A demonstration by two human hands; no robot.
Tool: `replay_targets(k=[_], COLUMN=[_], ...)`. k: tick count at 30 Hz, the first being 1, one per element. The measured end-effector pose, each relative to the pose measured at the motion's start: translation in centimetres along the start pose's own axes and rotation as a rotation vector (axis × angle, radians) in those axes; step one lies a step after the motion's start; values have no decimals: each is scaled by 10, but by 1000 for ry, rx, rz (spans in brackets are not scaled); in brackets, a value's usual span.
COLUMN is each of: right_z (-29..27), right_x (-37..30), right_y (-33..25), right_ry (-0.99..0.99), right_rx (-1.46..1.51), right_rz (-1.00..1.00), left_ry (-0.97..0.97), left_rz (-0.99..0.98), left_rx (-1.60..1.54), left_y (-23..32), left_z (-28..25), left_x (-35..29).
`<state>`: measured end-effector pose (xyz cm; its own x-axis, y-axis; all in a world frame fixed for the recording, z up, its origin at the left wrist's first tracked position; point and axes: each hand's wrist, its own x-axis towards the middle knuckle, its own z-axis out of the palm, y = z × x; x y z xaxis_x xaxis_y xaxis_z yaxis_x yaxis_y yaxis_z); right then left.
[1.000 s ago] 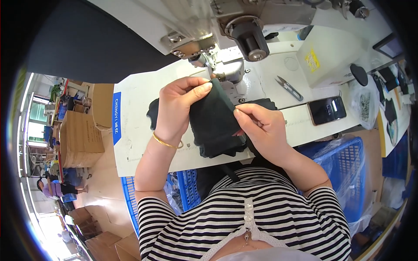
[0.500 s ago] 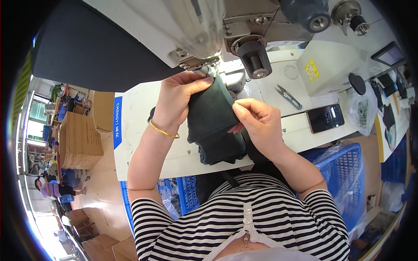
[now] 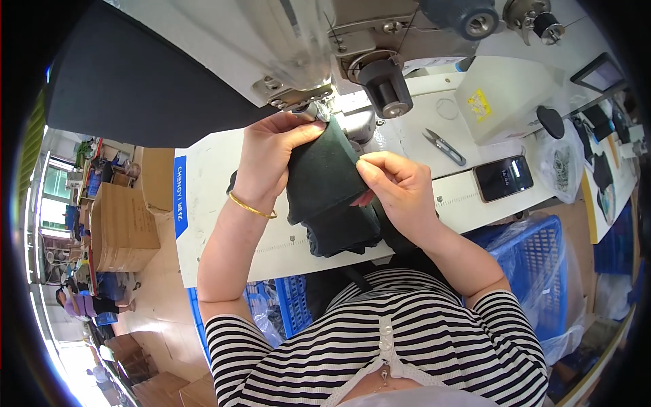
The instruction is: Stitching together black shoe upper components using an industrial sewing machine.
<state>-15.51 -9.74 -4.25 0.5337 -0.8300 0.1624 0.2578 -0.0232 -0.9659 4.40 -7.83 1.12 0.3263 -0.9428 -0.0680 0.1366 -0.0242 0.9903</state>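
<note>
A dark green-black piece of fabric (image 3: 324, 166) hangs from the needle area of a sewing machine (image 3: 298, 102) down over the table's front part. My left hand (image 3: 274, 149) pinches its upper left edge close to the presser foot, and a gold bangle circles that wrist. On the right edge of the same fabric, my right hand (image 3: 399, 190) grips between thumb and forefinger, with its other fingers curled behind. Below, more dark folded fabric (image 3: 344, 230) lies bunched. The needle itself is hidden behind the machine head and my left fingers.
Thread snips (image 3: 445, 147) and a phone (image 3: 503, 178) lie on the white table (image 3: 271, 251) to the right. Blue plastic baskets (image 3: 536, 271) stand under the front edge. Cardboard boxes (image 3: 125, 227) and another person (image 3: 81, 304) are off to the left.
Both hands keep their hold on the fabric, with almost no movement against the machine. The whole view has shifted slightly.
</note>
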Motion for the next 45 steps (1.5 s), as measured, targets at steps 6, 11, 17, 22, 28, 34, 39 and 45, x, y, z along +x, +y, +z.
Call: replay_targets(k=[6,11,17,22,28,34,39,45], right_z=[1,1,4,7,13,10,14,15], right_x=[0,-1,-2,-3,2,-10,-8,-2], right_y=[2,3,1,1,2,-2,0,-1], right_ry=[14,1,-15,29,-2,-3,12,15], right_rx=[34,41,0,43,28,-21,2,2], right_rz=[10,15,16,8,-8,-6,-4,-17], left_ry=[5,9,13,5,1,-24,-17,17], left_rz=[2,-3,-2,12,23,24,20,-8], left_rx=[-17,-35,-53,-81,-98,-65,-102,-67], left_y=[0,0,-4,-5,-7,-7,-8,-9], left_z=[1,1,-1,0,-10,-5,-9,-15], left_x=[0,0,0,3,11,7,11,23])
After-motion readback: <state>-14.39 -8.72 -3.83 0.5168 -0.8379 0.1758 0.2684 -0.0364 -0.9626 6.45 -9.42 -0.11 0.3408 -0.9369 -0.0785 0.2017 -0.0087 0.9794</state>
